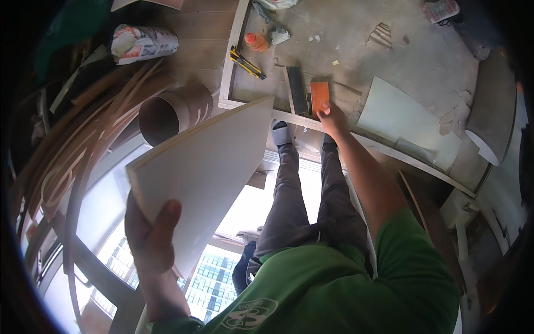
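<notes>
On the table (350, 28), my right hand (332, 118) holds a block (320, 96), just right of a bar (297, 89). Left of these lies a knife (246, 63), a bottle (256, 42) just beyond; to the right, a sheet (400, 119), then a roll (492, 111). My left hand (153, 234) has a board (206, 167) left of my legs (288, 186), a tube (192, 106) left of its far end.

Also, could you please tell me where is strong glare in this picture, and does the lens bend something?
Head view: strong glare around the window, washed nearly white between the legs; head view: left hand looks shaded beside it; head view: worktop's near edge appears bowed, black fisheye rim darkens the corners.
</notes>
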Motion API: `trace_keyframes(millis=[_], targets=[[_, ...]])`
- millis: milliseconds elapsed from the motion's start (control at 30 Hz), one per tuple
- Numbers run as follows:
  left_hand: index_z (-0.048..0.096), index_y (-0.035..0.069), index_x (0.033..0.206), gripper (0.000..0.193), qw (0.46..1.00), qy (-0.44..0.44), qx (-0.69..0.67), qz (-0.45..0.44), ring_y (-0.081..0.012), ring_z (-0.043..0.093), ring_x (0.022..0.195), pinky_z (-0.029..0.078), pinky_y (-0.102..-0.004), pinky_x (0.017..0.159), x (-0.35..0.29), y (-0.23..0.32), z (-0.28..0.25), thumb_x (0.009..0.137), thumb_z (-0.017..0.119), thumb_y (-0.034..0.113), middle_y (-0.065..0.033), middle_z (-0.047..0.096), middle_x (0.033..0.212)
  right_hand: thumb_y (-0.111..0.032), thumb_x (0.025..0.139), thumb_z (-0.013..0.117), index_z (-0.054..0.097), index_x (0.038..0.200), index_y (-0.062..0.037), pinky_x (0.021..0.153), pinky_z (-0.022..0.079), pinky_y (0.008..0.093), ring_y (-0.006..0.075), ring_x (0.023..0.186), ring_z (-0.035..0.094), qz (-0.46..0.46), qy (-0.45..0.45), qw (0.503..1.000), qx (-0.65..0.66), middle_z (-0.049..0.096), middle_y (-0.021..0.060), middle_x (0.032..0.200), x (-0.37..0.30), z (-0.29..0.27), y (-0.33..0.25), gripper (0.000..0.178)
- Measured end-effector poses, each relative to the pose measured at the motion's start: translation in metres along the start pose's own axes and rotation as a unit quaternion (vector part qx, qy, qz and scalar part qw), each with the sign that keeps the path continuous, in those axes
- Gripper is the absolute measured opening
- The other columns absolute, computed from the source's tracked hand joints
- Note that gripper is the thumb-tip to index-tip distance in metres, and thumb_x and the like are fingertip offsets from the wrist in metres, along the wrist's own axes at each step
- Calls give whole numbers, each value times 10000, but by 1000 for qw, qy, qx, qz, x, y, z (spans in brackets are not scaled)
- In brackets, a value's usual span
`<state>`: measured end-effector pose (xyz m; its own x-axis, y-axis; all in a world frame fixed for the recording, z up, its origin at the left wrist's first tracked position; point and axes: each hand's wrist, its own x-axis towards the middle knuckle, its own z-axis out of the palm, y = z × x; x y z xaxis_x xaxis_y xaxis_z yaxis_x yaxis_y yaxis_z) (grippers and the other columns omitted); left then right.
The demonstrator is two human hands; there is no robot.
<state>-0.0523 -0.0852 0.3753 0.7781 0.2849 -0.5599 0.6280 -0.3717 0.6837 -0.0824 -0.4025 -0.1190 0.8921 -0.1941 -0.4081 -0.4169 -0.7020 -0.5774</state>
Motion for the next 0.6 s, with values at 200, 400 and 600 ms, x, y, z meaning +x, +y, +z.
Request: trace_keyframes(millis=[200, 400, 600], targets=[[478, -48, 1382, 678, 995, 16, 95, 11, -225, 592, 1104, 476, -361, 957, 9, 2, 2, 861, 763, 280, -129, 614, 1180, -452, 728, 858, 387, 1431, -18, 942, 524, 504, 447, 1189, 547, 87, -1, 990, -113, 530, 259, 1271, 32, 12, -29, 951], [503, -72, 1369, 620, 968, 11, 243, 56, -255, 582, 1139, 450, -385, 1003, 1, -6, -26, 898, 728, 264, -148, 608, 1221, -400, 766, 814, 345, 1478, -18, 949, 530, 503, 430, 1207, 539, 48, 19, 988, -147, 517, 239, 1292, 28, 19, -20, 934], [438, -84, 1403, 622, 876, -7, 435, 208, -285, 544, 1202, 431, -402, 1035, 0, -19, -51, 933, 698, 229, -183, 541, 1305, -327, 783, 771, 376, 1482, -38, 936, 519, 517, 411, 1178, 562, 5, 76, 985, -155, 533, 228, 1273, 45, -14, 0, 854]])
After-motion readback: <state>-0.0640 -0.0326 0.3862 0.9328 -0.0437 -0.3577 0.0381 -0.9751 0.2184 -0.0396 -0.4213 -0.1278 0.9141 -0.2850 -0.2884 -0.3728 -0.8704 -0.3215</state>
